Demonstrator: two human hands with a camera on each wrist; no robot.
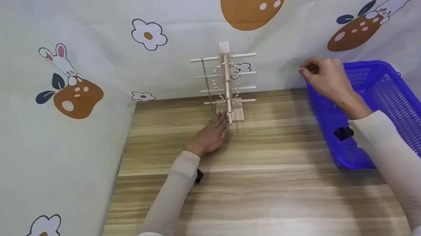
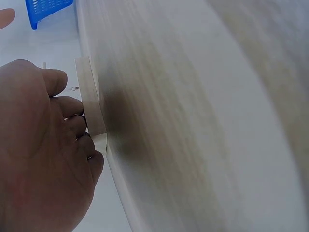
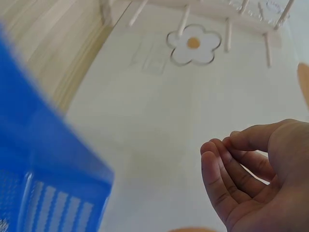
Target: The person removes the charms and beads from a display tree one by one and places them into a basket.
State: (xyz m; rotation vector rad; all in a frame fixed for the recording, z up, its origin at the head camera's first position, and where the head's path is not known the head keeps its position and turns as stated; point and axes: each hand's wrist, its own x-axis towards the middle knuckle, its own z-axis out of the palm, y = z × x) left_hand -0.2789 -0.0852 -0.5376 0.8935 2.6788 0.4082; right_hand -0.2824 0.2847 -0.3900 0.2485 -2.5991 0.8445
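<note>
A wooden jewelry stand (image 1: pixel 226 69) with several pairs of pale pegs stands upright against the back cloth. On its left side hangs a thin dark chain necklace (image 1: pixel 206 80); a beaded necklace (image 1: pixel 214 81) loops down around the post. My left hand (image 1: pixel 212 134) lies with extended fingers at the stand's base (image 2: pixel 91 99), touching its left front part. Above the near-left rim of the blue basket (image 1: pixel 419 90) hovers my right hand (image 1: pixel 327 76). Its fingers are loosely bent with the thumb near the fingertips, and nothing shows between them in the right wrist view.
The blue basket stands on the right of the wood-grain table (image 1: pixel 273 197). Small shiny items (image 3: pixel 4 225) lie inside it. A printed cloth (image 1: pixel 174 67) forms the back and side walls close behind the stand.
</note>
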